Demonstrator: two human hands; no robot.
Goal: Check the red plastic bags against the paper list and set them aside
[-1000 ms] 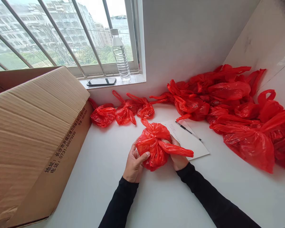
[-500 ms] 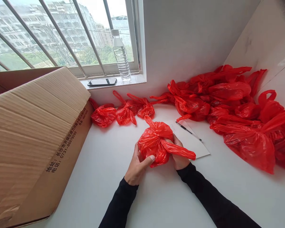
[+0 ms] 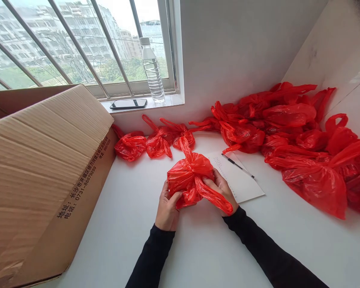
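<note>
Between my two hands is a knotted red plastic bag [image 3: 186, 176], rounded and full, with its contents hidden. My left hand [image 3: 167, 210] grips its left side, thumb on the front. From the right, my right hand [image 3: 223, 190] clasps it, the thumb lying near the knot. One twisted handle of the bag sticks up at the back; the other hangs down across my right hand. Beside that hand a sheet of paper [image 3: 243, 184] with handwriting lies on the white table [image 3: 120, 240], and a black pen [image 3: 238, 166] rests on it.
An open cardboard box [image 3: 48, 168] fills the left side. Small tied red bags [image 3: 159, 142] line the wall behind my hands. A heap of red bags [image 3: 315, 180] covers the right side. On the windowsill are a phone [image 3: 128, 104] and a water bottle [image 3: 153, 74].
The held bag has shifted slightly left and turned in my hands. Its front handle now points down instead of right, and more of my right hand and the paper shows.
</note>
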